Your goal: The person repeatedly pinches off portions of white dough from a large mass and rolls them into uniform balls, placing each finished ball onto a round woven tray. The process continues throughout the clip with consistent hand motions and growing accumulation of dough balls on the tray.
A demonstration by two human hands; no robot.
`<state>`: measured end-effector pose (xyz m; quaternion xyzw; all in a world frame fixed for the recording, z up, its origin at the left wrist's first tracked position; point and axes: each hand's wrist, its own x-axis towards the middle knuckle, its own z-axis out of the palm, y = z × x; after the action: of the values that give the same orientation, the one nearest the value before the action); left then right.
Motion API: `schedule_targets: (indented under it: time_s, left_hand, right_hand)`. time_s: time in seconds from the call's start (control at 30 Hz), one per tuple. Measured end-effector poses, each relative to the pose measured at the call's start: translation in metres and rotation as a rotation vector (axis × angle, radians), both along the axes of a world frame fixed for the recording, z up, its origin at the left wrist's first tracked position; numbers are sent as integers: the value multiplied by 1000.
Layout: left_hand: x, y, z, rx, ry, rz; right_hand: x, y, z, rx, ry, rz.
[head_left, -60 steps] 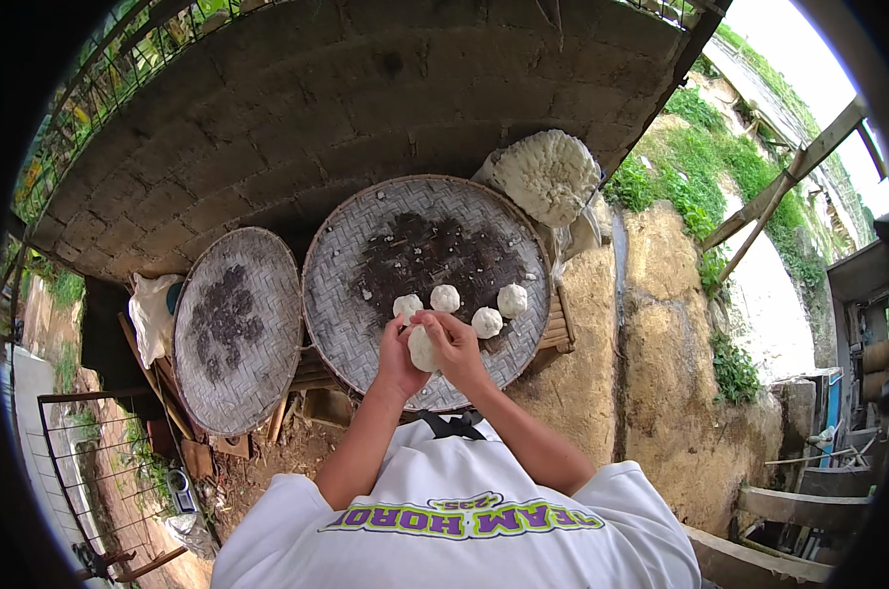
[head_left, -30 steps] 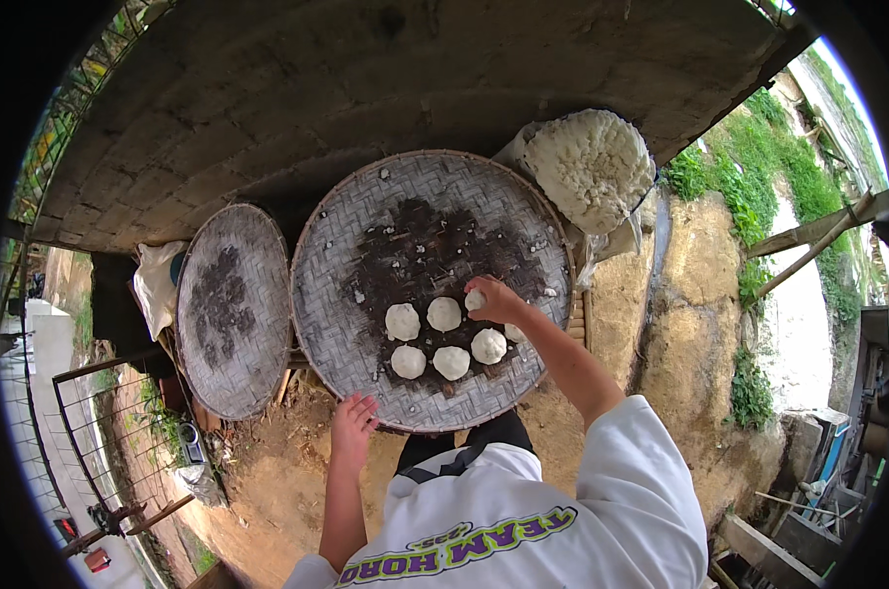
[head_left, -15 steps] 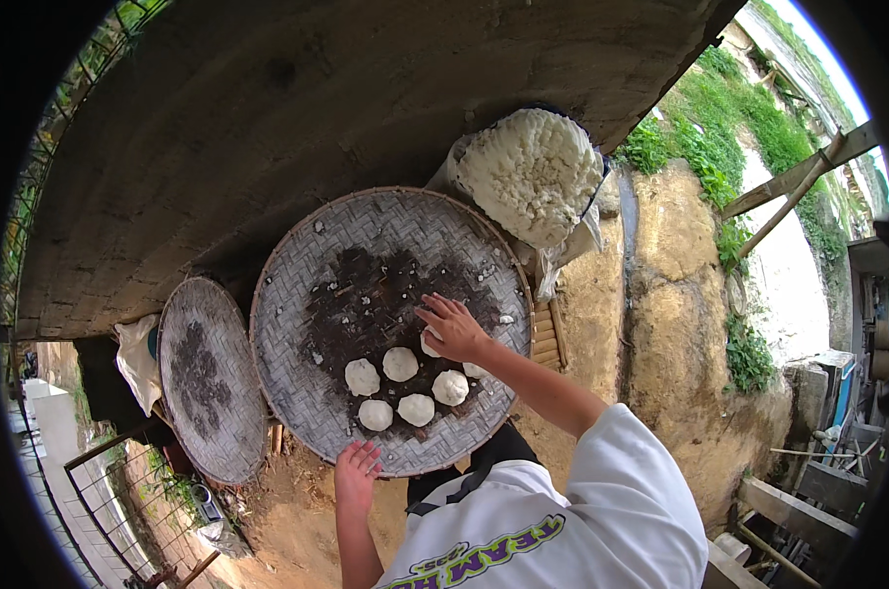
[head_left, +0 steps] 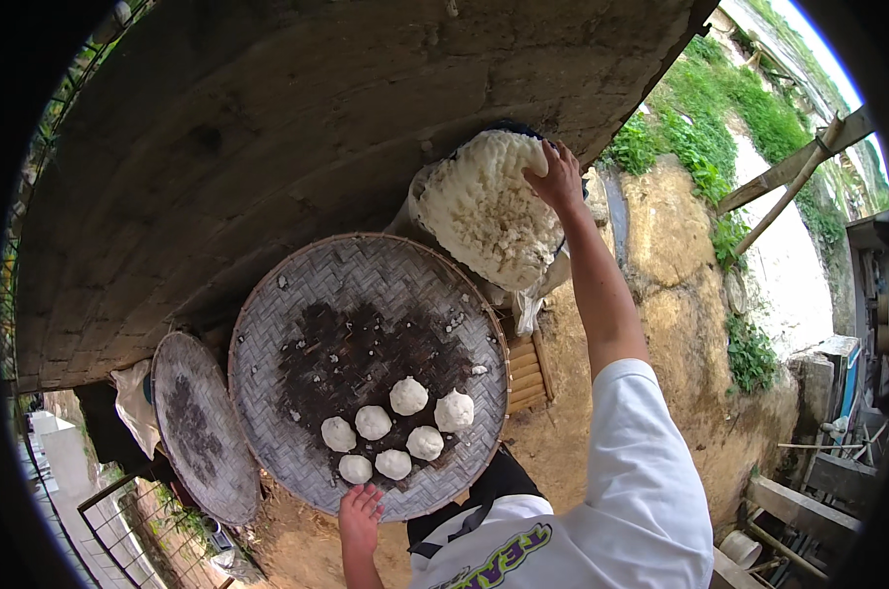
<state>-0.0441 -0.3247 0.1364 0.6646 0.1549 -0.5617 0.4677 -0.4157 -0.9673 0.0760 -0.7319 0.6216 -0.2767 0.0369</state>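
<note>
My right hand [head_left: 559, 182] is at the far right side of an open sack, on the edge of a white crumbly dough-like mass [head_left: 493, 201]. Its thumb is apart from its fingers, and nothing shows in its grasp. Nearer to me, a round woven bamboo tray [head_left: 268, 324] holds several lumpy white balls [head_left: 373, 422], grouped on its near half. The rightmost ball [head_left: 454, 411] is among the biggest. At the tray's near rim my left hand [head_left: 361, 510] lies with its fingers stretched out, holding nothing, close to the nearest ball [head_left: 355, 468].
A second woven tray [head_left: 204, 432] leans at the left. A dark block wall [head_left: 268, 128] runs behind the trays and the sack. Bamboo slats [head_left: 529, 373] show under the big tray's right side. Wooden beams [head_left: 803, 167] stand at the far right.
My right hand has left the balls on the tray and reached out to the white mass in the sack. The ball it covered now shows. My left hand stays by the rim.
</note>
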Motion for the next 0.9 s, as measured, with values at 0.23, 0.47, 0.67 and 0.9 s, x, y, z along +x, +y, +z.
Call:
schedule_targets:
  time_s: [0.23, 0.47, 0.67, 0.9]
  left_hand:
    - [-14, -30, -5, -21, -10, -27]
    - [-22, -70, -12, -70, 17, -75]
    - [-19, -78, -10, -52, 9, -80]
    - [-10, -52, -6, -26, 6, -37]
  right_hand:
    - [-4, 15, -16, 13, 44, 111]
    - [-22, 36, -10, 33, 133, 288]
    - [-7, 33, -7, 48, 95, 112]
    - [14, 37, -21, 106, 138, 19]
